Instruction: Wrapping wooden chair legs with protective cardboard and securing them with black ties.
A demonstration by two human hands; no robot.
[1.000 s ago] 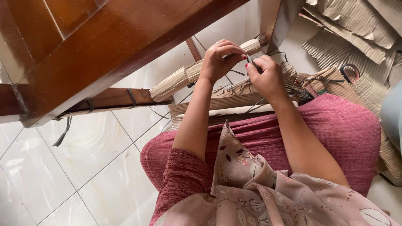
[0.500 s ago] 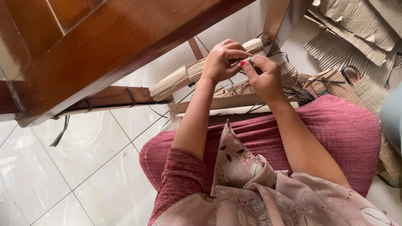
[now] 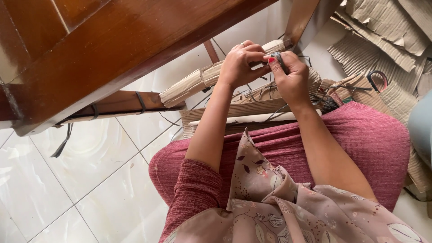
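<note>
— What does the right hand (image 3: 292,78) have?
— Its thumb and forefinger are pinched together on a thin dark strap (image 3: 280,57), held right at the end of the cardboard-wrapped rail (image 3: 216,76).

— And the left hand (image 3: 240,67)?
— Its grip is clamped over that same cardboard-wrapped rail, fingertips touching the right hand's. The rail slants from a wooden leg (image 3: 302,20) at the top down toward the left.

— What lies around them?
— Below the 2 hands, more flat cardboard pieces (image 3: 252,110) and loose dark straps rest against the person's red lap (image 3: 351,139). A second wooden rail (image 3: 121,104), already banded with dark straps, runs left under the brown furniture frame (image 3: 112,40). Torn corrugated cardboard (image 3: 382,27) is heaped on the right, on a white tiled floor (image 3: 90,180).
</note>
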